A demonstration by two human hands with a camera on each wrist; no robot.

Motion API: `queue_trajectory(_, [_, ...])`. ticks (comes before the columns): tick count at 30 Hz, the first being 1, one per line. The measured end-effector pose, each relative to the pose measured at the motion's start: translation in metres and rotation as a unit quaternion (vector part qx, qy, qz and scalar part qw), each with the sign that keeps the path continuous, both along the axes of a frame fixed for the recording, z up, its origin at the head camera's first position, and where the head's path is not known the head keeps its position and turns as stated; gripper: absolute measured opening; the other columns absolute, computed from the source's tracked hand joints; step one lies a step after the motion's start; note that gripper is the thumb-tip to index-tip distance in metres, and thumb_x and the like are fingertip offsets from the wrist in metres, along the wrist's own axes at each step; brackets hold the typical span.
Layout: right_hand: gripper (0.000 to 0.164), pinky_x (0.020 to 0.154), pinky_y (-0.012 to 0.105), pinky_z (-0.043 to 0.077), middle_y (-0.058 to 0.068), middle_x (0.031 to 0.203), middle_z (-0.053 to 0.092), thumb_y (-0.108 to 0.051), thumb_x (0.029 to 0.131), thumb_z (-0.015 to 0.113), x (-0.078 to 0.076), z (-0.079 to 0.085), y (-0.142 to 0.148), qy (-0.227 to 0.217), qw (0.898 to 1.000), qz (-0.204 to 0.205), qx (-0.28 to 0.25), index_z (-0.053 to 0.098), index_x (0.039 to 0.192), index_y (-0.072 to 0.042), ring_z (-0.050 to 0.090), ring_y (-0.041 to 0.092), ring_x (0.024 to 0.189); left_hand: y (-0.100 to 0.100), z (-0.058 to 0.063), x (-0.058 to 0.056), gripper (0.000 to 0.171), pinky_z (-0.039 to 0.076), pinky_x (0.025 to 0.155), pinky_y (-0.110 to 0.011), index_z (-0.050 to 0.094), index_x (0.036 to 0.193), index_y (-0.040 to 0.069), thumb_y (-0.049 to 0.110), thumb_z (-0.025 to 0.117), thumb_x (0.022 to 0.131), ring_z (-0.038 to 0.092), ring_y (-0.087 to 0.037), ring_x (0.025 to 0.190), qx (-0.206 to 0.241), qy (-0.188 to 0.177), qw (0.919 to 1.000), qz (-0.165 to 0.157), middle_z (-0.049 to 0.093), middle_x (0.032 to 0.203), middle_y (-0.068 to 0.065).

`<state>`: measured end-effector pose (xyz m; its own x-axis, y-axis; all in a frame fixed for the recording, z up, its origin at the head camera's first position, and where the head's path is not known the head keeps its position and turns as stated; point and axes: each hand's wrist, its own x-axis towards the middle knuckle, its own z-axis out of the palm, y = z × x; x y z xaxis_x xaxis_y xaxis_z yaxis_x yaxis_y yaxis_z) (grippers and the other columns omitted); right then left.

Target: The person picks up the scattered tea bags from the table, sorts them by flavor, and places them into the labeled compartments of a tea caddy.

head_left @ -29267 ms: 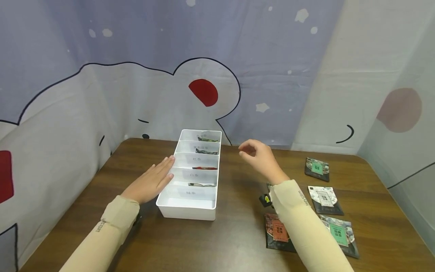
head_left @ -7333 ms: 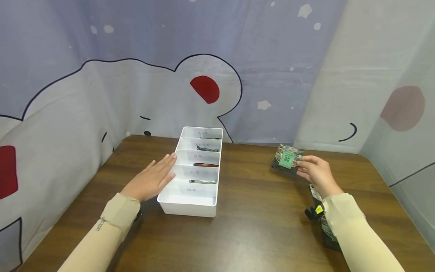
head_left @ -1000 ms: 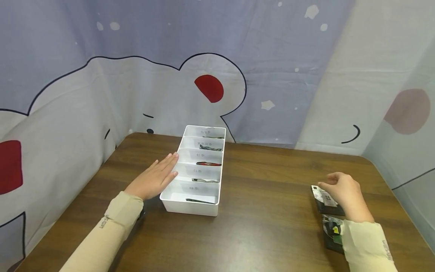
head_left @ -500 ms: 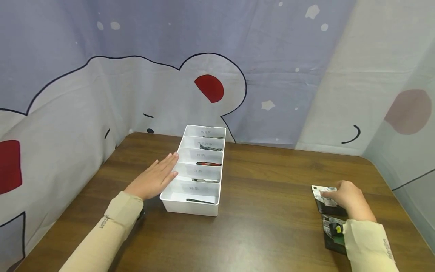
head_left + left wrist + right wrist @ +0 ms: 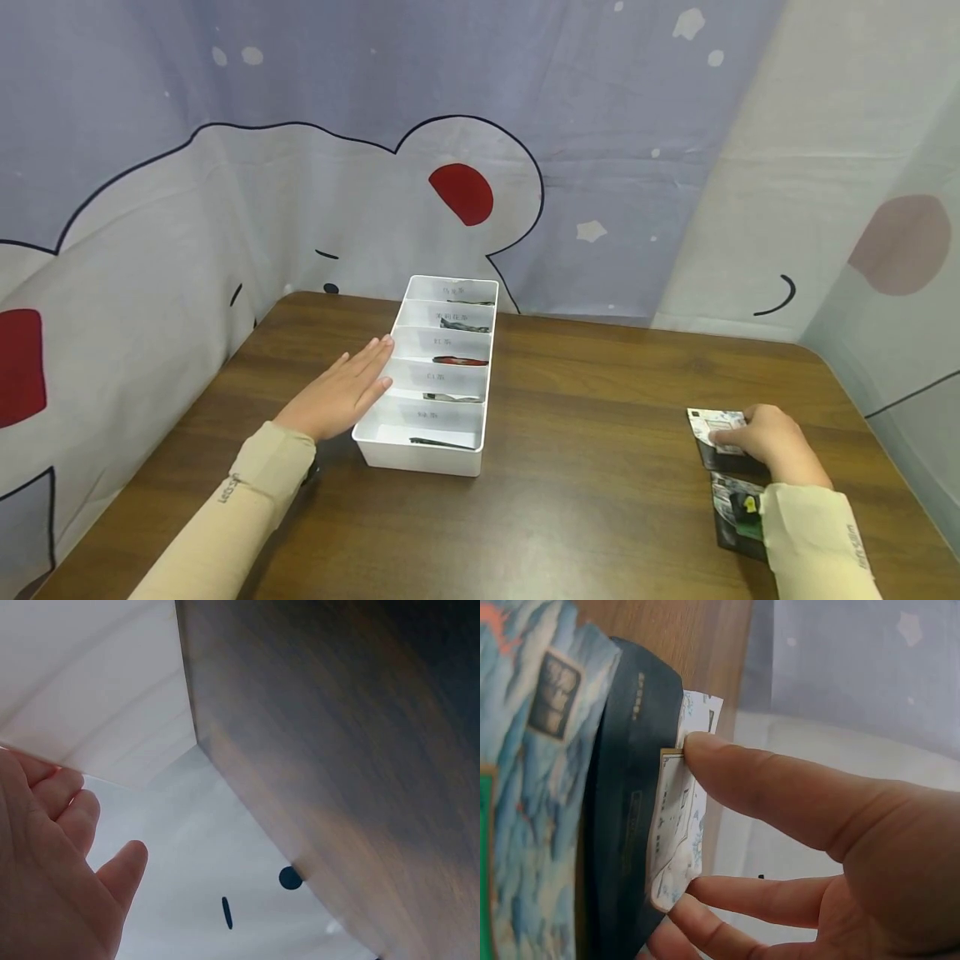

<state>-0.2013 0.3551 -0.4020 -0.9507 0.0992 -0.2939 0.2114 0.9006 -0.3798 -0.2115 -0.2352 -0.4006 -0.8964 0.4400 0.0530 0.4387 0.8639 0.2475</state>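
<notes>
A white divided box [image 5: 420, 458] stands on the table, its compartments labelled in handwriting and each holding a tea sachet on edge. My left hand [image 5: 333, 396] lies with straight fingers along the box's left wall; the left wrist view has these fingertips [image 5: 67, 780] at that wall. At the right, my right hand [image 5: 776, 442] pinches a white-and-black tea sachet [image 5: 703, 427] that lies on the table. From the right wrist, the thumb [image 5: 727, 769] presses on the sachet's pale label [image 5: 673, 817], with fingers at its far edge.
Just nearer than the pinched sachet lies another dark tea sachet [image 5: 735, 540] with a green label, partly covered by the right wrist's camera and sleeve. A patterned curtain [image 5: 600, 167] hangs behind the brown table [image 5: 585, 467].
Within the last second my right hand lowers onto the white-and-black sachet. Since the older frames, the red and a green-labelled sachet have left the table; the front compartment has gained one. Left hand stays put.
</notes>
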Motion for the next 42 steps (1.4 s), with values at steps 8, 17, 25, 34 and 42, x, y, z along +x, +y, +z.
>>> queue_trajectory(8, [0.081, 0.084, 0.058, 0.052, 0.043, 0.112, 0.057, -0.038, 0.085, 0.078, -0.003, -0.003, 0.007, -0.009, 0.999, -0.02, -0.025, 0.05, 0.119, 0.029, 0.059, 0.046, 0.094, 0.0, -0.003, -0.002, 0.065, 0.017, 0.123, -0.057, 0.017, 0.162, 0.003, 0.042, 0.028, 0.111, 0.016, -0.032, 0.155, 0.0, 0.003, 1.0, -0.001, 0.016, 0.169, -0.011])
queue_trajectory(17, [0.096, 0.079, 0.053, 0.056, 0.046, 0.122, 0.05, -0.048, 0.085, 0.079, -0.007, -0.011, 0.018, -0.024, 0.996, -0.049, -0.076, 0.042, 0.128, 0.029, 0.063, 0.043, 0.093, 0.001, 0.0, -0.002, 0.064, 0.017, 0.122, -0.058, 0.016, 0.162, 0.002, 0.041, 0.028, 0.112, 0.016, -0.032, 0.155, 0.002, 0.001, 1.0, -0.008, 0.015, 0.169, -0.012])
queue_trajectory(25, [0.08, 0.083, 0.052, 0.056, 0.044, 0.133, 0.043, -0.035, 0.09, 0.075, -0.004, -0.014, 0.021, -0.013, 0.982, -0.102, -0.16, 0.041, 0.134, 0.022, 0.062, 0.047, 0.104, -0.001, -0.002, -0.003, 0.065, 0.016, 0.123, -0.057, 0.015, 0.162, 0.003, 0.042, 0.027, 0.111, 0.014, -0.031, 0.155, 0.001, -0.004, 1.0, -0.004, 0.014, 0.169, -0.011])
queue_trajectory(34, [0.056, 0.064, 0.026, 0.055, 0.013, 0.099, 0.06, -0.02, 0.099, 0.065, -0.003, -0.013, 0.019, 0.004, 0.961, -0.141, -0.238, 0.045, 0.135, 0.018, 0.058, 0.014, 0.077, -0.002, -0.006, -0.004, 0.066, 0.015, 0.123, -0.057, 0.013, 0.162, 0.005, 0.044, 0.026, 0.111, 0.013, -0.03, 0.155, -0.001, -0.011, 0.9999, 0.001, 0.012, 0.17, -0.01])
queue_trajectory(42, [0.052, 0.065, 0.022, 0.058, -0.007, 0.088, 0.058, -0.019, 0.096, 0.07, -0.003, -0.013, 0.011, 0.007, 0.936, -0.157, -0.314, 0.05, 0.132, 0.014, 0.057, 0.004, 0.072, -0.002, -0.006, -0.004, 0.066, 0.015, 0.123, -0.056, 0.013, 0.162, 0.005, 0.044, 0.026, 0.111, 0.013, -0.03, 0.156, -0.002, -0.01, 0.9999, 0.0, 0.012, 0.17, -0.009])
